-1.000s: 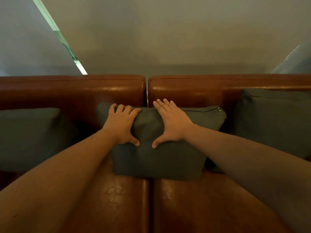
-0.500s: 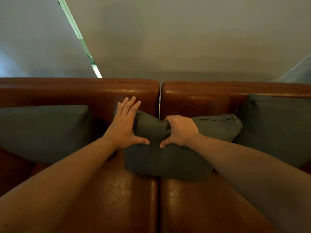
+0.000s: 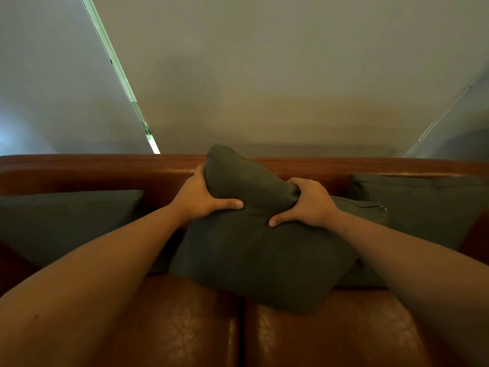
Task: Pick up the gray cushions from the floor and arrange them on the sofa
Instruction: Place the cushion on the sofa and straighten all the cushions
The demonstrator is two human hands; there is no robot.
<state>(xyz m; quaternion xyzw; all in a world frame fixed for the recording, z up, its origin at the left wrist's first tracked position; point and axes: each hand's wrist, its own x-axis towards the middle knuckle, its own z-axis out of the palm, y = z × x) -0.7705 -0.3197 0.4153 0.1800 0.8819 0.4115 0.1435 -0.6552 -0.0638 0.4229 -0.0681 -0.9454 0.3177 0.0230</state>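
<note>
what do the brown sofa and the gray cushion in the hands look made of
Brown sofa: looks like leather or faux leather, glossy, with fine creases and highlights on the seat. Gray cushion: matte woven fabric, soft filling; it bunches where the left hand and right hand grip it.

- Your left hand (image 3: 197, 197), flat a moment ago, now grips the middle cushion (image 3: 254, 250).
- You've bunched its top edge up above the sofa back (image 3: 105, 168).

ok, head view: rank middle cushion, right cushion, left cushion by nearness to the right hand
1. middle cushion: gripped by the right hand at its top edge.
2. right cushion: just to that hand's right, against the backrest.
3. left cushion: far side, beyond the left hand.
</note>
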